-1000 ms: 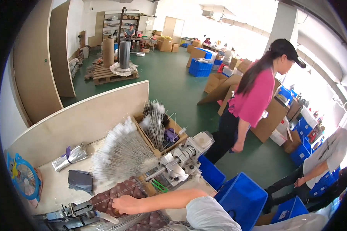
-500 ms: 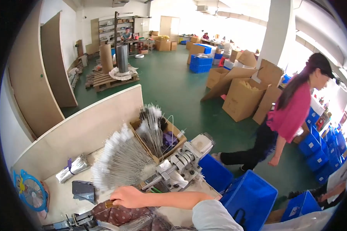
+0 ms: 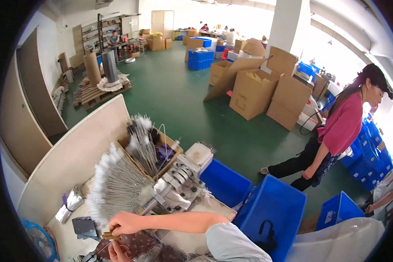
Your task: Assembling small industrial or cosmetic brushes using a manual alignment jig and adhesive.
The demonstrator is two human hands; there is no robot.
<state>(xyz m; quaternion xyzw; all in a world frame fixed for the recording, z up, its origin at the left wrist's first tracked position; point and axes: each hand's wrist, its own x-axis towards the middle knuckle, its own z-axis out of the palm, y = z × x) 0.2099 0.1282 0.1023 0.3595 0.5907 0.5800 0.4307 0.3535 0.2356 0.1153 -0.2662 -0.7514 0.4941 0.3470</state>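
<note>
Wooden-handled tool is pinched between the fingers of the right hand and the left hand, both closed on it. Just above the grip a fan of white-tipped wires is spread; beyond it a metal machine is seen.

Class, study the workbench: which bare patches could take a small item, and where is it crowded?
Bare benchtop lies between the beige back panel and the fanned bundle of white-tipped wires. Crowded: around the grey metal machine, the cardboard box of wires, and both hands.
</note>
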